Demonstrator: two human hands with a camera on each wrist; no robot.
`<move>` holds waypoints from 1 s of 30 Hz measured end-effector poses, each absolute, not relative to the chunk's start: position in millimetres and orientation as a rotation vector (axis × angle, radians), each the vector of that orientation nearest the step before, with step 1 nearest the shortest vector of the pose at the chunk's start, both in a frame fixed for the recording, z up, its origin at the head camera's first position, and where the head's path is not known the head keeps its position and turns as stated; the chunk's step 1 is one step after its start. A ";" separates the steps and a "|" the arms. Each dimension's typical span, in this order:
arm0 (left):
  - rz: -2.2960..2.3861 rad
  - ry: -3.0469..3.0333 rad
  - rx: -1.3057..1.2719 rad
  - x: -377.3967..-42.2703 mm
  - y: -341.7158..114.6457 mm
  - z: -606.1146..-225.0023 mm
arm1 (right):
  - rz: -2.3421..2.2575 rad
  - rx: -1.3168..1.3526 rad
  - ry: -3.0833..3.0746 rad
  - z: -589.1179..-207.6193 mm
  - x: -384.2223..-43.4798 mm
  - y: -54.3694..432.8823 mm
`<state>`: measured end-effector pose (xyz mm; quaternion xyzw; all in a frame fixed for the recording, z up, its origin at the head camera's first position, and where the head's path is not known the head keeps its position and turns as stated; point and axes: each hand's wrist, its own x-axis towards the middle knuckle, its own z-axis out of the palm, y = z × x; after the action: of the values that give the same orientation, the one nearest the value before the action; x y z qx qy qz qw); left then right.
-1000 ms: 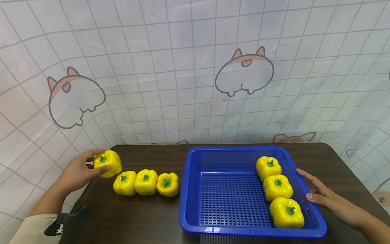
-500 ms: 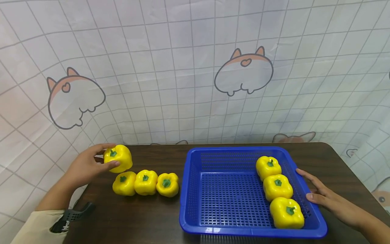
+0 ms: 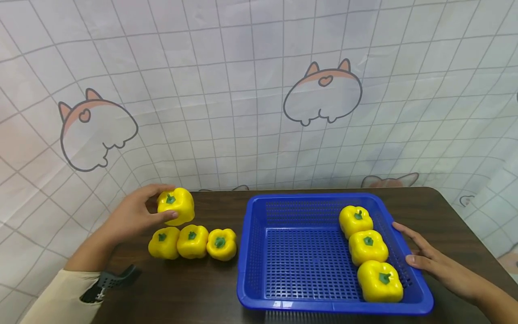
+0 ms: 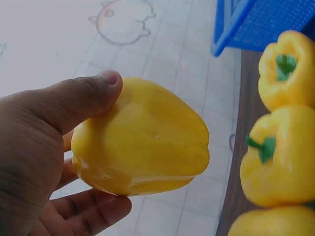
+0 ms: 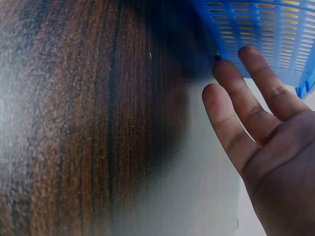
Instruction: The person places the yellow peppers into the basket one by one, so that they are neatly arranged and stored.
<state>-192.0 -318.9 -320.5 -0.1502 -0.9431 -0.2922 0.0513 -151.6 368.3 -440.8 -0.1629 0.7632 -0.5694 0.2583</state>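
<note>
My left hand [image 3: 137, 213] grips a yellow bell pepper [image 3: 180, 207] between thumb and fingers, held up above the back left of the table. In the left wrist view the same bell pepper [image 4: 142, 140] shows its smooth side, with the thumb across its top. Below it, three more yellow peppers [image 3: 192, 242] with green stems stand in a row. My right hand [image 3: 439, 265] is at the right side of the blue basket [image 3: 251, 252], thumb and fingertip at its rim. The right wrist view shows the fingers [image 5: 261, 113] extended near the basket's slotted wall [image 5: 275, 34].
Three yellow peppers [image 3: 368, 247] line the right side inside the basket. The dark wooden table [image 3: 182, 292] ends at a wall sheet [image 3: 226, 112] with a grid and cartoon animals. A dark strap [image 3: 117, 279] sticks out from the left wrist.
My left hand has moved right and slightly upward with the bell pepper, from the table's left edge to above the row. The right hand and basket have stayed put.
</note>
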 end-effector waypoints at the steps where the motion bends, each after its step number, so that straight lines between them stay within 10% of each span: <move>1: -0.885 -2.875 -0.459 -192.4 -315.9 -319.7 | -1.542 -0.441 2.073 -440.2 -151.5 368.1; 30: -1.130 -2.857 -0.777 -211.8 -237.0 -314.3 | -1.540 -0.437 2.073 -437.7 -149.3 366.1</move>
<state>-211.8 -237.0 -314.3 -0.2452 -0.9014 -0.3567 -0.0139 -149.3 366.1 -437.7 -0.1611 0.7646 -0.5680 0.2585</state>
